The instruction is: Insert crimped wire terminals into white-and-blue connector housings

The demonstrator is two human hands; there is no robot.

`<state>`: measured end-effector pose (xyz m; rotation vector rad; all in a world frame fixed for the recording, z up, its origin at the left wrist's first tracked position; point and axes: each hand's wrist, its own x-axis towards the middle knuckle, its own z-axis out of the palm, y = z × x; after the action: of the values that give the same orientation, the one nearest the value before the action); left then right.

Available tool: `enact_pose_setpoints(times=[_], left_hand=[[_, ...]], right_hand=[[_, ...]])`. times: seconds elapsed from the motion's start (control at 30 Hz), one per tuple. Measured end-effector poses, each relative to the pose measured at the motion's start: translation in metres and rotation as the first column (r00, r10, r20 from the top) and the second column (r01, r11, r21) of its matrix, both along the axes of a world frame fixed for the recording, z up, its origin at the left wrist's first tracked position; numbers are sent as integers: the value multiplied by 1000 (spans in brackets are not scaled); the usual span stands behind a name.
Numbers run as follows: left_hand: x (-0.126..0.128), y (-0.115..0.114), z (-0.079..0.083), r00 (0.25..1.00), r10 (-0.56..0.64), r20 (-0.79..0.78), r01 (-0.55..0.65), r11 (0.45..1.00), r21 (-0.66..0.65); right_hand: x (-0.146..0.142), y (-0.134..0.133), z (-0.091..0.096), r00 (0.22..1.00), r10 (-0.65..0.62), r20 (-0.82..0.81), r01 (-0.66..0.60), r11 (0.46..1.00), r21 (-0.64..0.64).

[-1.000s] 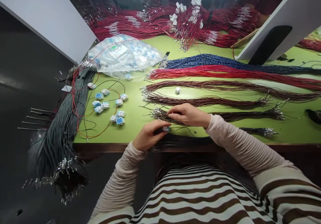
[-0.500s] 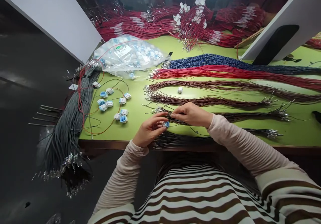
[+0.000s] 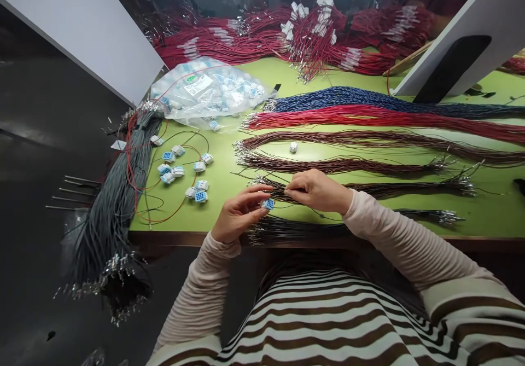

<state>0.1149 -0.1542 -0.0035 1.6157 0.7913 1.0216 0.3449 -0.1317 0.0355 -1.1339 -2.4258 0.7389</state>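
My left hand (image 3: pixel 240 213) is closed on a small white and blue connector housing (image 3: pixel 268 204), held just above the green table (image 3: pixel 221 196) near its front edge. My right hand (image 3: pixel 315 190) pinches a thin dark wire at the terminal end of a brown-black wire bundle (image 3: pixel 389 189), its fingertips a short way right of the connector. Another black wire bundle (image 3: pixel 311 227) lies along the table's front edge under both hands.
Several loose connectors (image 3: pixel 180 172) lie to the left, beside a grey cable bundle (image 3: pixel 110 207) hanging off the table. A clear bag of connectors (image 3: pixel 205 89) sits behind. Blue (image 3: pixel 369 99), red (image 3: pixel 369 117) and brown (image 3: pixel 348 139) wire bundles run rightward. Red harnesses (image 3: pixel 311 38) pile at the back.
My left hand has lifted the connector from the front edge up toward my right hand's fingertips. The right hand has stayed on the wire bundle, pinching a wire.
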Motion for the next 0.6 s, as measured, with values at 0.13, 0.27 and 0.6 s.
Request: enact_pose_setpoints(times=[0.13,0.27,0.6], left_hand=[[0,0,-2,995,52,-85,-52,999,9],[0,1,-4,995,58,-75,-59,998,-22],[1,1,-2,997,11,83,6,980,-196]], right_hand=[[-4,-6,3,987,-36,157,23,996,86],[-19,-9,5,973,-17,231,-33,977,209],[-17,2,-5,990,23,-139,-12,997,78]])
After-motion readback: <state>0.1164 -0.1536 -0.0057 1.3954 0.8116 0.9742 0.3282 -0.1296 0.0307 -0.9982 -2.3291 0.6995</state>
